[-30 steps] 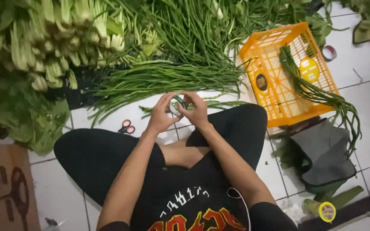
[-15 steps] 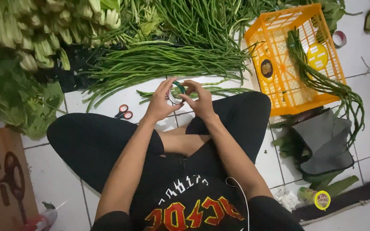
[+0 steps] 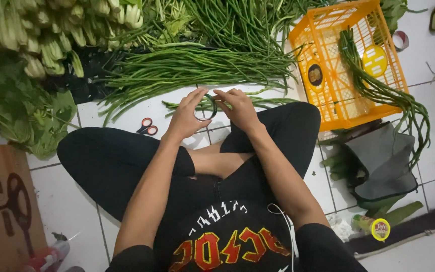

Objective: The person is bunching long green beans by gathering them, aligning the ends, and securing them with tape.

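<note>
Left hand [image 3: 186,117] and right hand [image 3: 239,108]: both grips closed on one roll of tape [image 3: 205,107], held between them above the tiled floor [image 3: 127,113]. Beyond the grips: pile of long beans [image 3: 192,68]. Left of the left grip: red-handled scissors [image 3: 147,126]; right of the right grip: orange crate [image 3: 348,65].

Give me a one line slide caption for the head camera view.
Seated cross-legged, both hands hold a tape roll above long beans.

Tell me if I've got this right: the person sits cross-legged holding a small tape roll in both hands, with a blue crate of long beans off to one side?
Not quite: the crate is orange-yellow, not blue, as the head view shows. The rest holds: left hand and right hand hold the tape roll, and long beans lie in the crate.
</note>
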